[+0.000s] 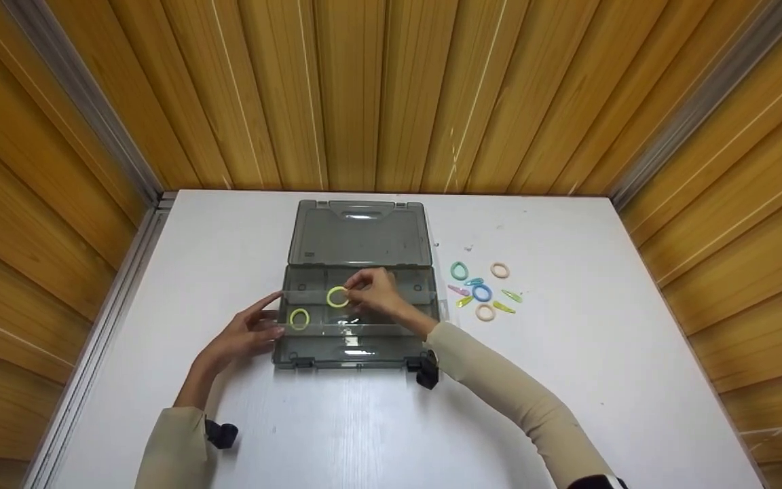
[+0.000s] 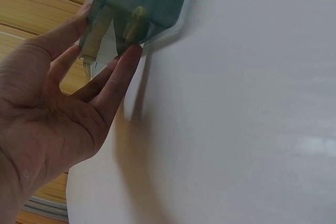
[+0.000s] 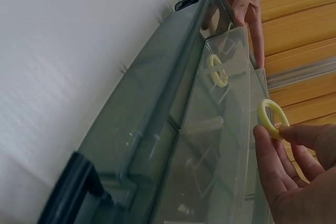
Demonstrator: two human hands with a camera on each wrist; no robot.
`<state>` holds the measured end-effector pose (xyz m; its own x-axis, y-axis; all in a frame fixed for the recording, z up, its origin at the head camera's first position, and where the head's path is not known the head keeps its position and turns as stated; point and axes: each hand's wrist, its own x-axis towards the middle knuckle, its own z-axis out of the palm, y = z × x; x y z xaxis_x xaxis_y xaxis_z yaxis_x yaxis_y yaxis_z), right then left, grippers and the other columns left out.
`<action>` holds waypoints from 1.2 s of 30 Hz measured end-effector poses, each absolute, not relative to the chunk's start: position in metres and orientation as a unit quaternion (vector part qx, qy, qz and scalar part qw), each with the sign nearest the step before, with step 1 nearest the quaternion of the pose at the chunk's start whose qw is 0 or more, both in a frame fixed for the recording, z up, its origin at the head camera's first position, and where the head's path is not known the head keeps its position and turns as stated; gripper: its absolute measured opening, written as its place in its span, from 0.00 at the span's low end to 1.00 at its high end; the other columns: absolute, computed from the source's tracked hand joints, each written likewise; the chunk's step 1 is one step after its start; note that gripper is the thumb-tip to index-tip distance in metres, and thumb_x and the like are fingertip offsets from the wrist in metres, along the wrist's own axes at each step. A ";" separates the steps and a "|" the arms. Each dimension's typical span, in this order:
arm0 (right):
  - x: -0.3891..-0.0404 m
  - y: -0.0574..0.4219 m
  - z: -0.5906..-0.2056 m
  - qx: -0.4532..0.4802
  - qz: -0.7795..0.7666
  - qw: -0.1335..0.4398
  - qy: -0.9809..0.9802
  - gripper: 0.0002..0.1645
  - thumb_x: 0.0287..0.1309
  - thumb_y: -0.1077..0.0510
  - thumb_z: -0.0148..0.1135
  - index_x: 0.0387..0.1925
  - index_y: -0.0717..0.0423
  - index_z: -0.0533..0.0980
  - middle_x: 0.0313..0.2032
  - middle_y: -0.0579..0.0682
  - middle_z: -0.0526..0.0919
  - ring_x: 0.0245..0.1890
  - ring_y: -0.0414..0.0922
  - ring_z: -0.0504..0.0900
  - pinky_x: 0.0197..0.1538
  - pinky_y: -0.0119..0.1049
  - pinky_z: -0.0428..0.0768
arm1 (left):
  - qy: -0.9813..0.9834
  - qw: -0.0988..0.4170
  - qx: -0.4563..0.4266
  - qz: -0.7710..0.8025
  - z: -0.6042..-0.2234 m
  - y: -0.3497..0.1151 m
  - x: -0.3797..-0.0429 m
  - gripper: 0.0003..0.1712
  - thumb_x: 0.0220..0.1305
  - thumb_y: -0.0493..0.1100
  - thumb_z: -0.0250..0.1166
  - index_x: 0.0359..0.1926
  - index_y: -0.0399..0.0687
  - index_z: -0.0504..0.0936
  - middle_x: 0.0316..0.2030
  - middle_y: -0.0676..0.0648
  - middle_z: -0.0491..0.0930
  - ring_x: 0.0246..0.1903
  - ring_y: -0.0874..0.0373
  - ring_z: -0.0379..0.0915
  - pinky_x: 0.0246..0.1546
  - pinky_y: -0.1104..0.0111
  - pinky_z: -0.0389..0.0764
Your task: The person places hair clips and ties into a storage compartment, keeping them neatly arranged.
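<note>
A grey see-through compartment box lies with its lid folded back. My left hand touches the box's left side, fingers spread and fairly straight along the wall, as the left wrist view also shows. Between thumb and fingertips, my right hand pinches a yellow hair tie over the middle of the box. Another yellow hair tie sits at the left end of the middle row, near my left fingers.
Right of the box lie a green hair tie, a blue hair tie, two peach hair ties and several small hair clips. Wood-patterned walls enclose the white table at the back and sides.
</note>
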<state>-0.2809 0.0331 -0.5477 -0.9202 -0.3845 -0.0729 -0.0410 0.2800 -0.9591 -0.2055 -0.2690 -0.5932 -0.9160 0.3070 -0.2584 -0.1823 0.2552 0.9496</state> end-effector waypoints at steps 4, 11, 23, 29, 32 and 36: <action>-0.280 0.029 -0.548 -0.145 -0.558 0.126 0.807 0.07 0.55 0.69 0.70 0.37 0.70 0.84 0.34 0.64 0.88 0.24 0.38 0.84 0.29 0.32 0.87 | 0.762 0.197 0.046 0.615 -0.592 -0.269 -0.207 0.48 0.68 0.43 0.69 0.81 0.55 0.53 0.72 0.27 0.62 0.69 0.33 0.64 0.63 0.48 0.78; -0.275 0.025 -0.551 -0.154 -0.518 0.102 0.835 0.05 0.56 0.65 0.74 0.35 0.64 0.86 0.34 0.59 0.90 0.27 0.38 0.87 0.29 0.28 0.85 | 0.763 0.192 0.048 0.615 -0.590 -0.267 -0.207 0.47 0.69 0.41 0.68 0.81 0.52 0.53 0.72 0.26 0.62 0.71 0.32 0.61 0.64 0.50 0.78; -0.261 0.010 -0.559 -0.140 -0.573 0.104 0.801 0.06 0.58 0.70 0.70 0.38 0.69 0.85 0.35 0.63 0.90 0.33 0.58 0.91 0.34 0.42 0.90 | 0.763 0.193 0.046 0.615 -0.587 -0.266 -0.204 0.46 0.70 0.40 0.67 0.81 0.52 0.53 0.71 0.26 0.62 0.67 0.35 0.67 0.64 0.48 0.78; -0.257 0.003 -0.566 -0.151 -0.532 0.065 0.830 0.05 0.55 0.69 0.73 0.35 0.68 0.87 0.32 0.61 0.90 0.29 0.51 0.91 0.31 0.33 0.88 | 0.766 0.193 0.044 0.612 -0.587 -0.265 -0.205 0.46 0.70 0.40 0.67 0.81 0.52 0.53 0.70 0.26 0.63 0.66 0.36 0.69 0.64 0.47 0.78; -0.255 0.002 -0.568 -0.150 -0.497 0.059 0.852 0.04 0.54 0.68 0.74 0.34 0.65 0.88 0.32 0.58 0.91 0.29 0.45 0.89 0.31 0.26 0.85 | 0.766 0.192 0.045 0.612 -0.588 -0.265 -0.205 0.46 0.69 0.42 0.68 0.81 0.53 0.54 0.71 0.26 0.63 0.66 0.37 0.68 0.64 0.48 0.78; -0.255 -0.001 -0.569 -0.151 -0.467 0.066 0.869 0.04 0.54 0.66 0.75 0.32 0.64 0.88 0.31 0.57 0.91 0.29 0.43 0.89 0.31 0.25 0.83 | 0.762 0.194 0.042 0.616 -0.590 -0.266 -0.205 0.47 0.69 0.43 0.68 0.81 0.54 0.53 0.71 0.27 0.62 0.68 0.35 0.65 0.64 0.48 0.78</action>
<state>-0.2545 -0.0009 -0.5688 -0.9457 -0.3239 0.0271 -0.2014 0.5184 -0.8311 -0.2048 -0.2660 -0.5899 -0.9210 0.3030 -0.2447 -0.1759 0.2370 0.9555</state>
